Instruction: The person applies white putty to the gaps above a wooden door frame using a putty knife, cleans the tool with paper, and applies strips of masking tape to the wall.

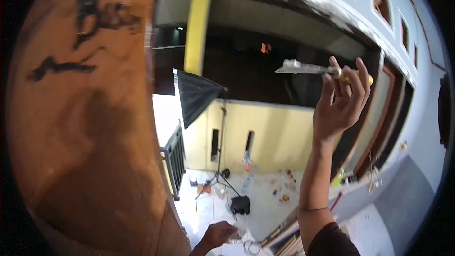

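Holding a putty knife [303, 68] way up high with the right hand [343, 97], blade pointing off to the left and a lump of white paste [292, 63] sitting on it. That hand has the yellow handle gripped loosely, thumb and fingers around it and a couple of fingertips sticking up. Behind the blade it's just the dark opening, well apart from the yellow post [197, 33].

The left hand [219, 235] is down low near the bottom edge, fingers closed on some clear thing [235, 236], too blurry to say what.

On the left there's a big orange panel [95, 132] with black scrawls and a person-shaped shadow on it. Next to it a black softbox lamp [196, 97] is up on a tripod stand [220, 147], in front of a low yellow wall [279, 123]. Down on the white tile floor [272, 223] you've got a black bag [241, 205] beside the stand's feet, a clear bottle [246, 184] near that, and small scattered bits [284, 187] further right.
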Action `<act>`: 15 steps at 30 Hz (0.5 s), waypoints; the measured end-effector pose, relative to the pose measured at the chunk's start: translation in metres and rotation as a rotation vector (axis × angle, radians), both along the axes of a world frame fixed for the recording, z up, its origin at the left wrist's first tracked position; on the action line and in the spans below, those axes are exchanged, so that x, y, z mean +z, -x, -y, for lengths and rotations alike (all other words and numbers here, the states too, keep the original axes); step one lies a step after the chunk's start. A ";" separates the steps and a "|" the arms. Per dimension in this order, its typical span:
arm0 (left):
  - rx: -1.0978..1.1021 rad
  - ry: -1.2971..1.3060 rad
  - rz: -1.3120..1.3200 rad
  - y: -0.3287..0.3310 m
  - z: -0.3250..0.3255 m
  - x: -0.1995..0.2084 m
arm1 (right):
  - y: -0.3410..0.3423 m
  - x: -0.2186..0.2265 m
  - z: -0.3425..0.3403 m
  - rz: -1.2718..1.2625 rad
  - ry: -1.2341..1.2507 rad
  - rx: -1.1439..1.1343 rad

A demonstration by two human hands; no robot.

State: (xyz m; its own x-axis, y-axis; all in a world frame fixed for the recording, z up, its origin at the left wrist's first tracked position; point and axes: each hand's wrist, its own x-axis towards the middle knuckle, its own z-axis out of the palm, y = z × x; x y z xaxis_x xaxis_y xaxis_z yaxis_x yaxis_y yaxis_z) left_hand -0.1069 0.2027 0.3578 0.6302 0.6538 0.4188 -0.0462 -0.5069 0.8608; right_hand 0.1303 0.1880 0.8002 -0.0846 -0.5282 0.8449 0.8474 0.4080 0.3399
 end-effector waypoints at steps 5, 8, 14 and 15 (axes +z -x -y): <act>0.055 0.070 -0.016 -0.011 0.010 0.019 | -0.085 -0.108 0.058 -0.121 0.070 -0.308; 0.048 -0.024 -0.073 -0.033 0.012 0.009 | -0.136 -0.175 0.117 -0.226 0.125 -0.485; -0.135 -0.091 -0.119 -0.116 0.064 0.006 | -0.212 -0.292 0.284 -0.476 0.348 -0.864; -0.177 -0.109 -0.141 -0.134 0.078 0.008 | -0.220 -0.307 0.316 -0.523 0.381 -0.995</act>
